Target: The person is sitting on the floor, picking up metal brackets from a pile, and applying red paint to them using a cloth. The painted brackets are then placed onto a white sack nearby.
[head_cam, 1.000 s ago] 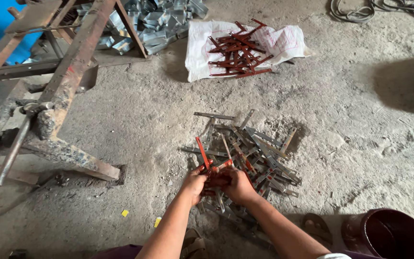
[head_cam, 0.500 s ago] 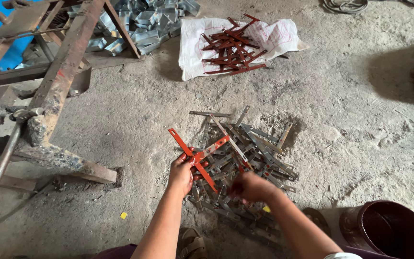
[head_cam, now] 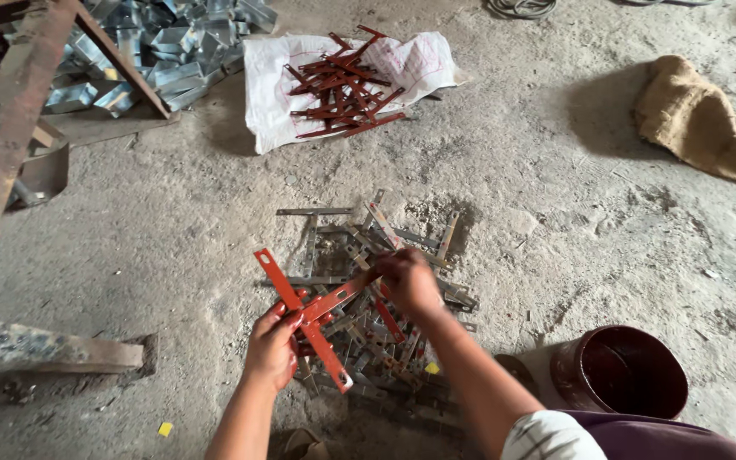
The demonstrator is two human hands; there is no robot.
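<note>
My left hand [head_cam: 273,347] grips a crossed bunch of red painted metal strips [head_cam: 317,319], flat bars with holes at their ends. My right hand [head_cam: 408,278] is closed on the upper end of one of those red strips, just above a pile of bare grey metal strips [head_cam: 359,247] on the ground. A few more red strips lie mixed into that pile below my right wrist. Further off, a heap of red strips [head_cam: 340,85] rests on a white sack [head_cam: 266,111].
A dark round pot [head_cam: 622,372] stands on the ground at the lower right. A burlap cloth [head_cam: 709,123] lies at the upper right. A rusty metal frame [head_cam: 10,111] runs along the left, with shiny galvanised metal pieces [head_cam: 163,43] heaped behind it.
My hands have separated from the pile: the left lifted a bunch of red strips to the left, and the right came up to take hold of one strip's end.
</note>
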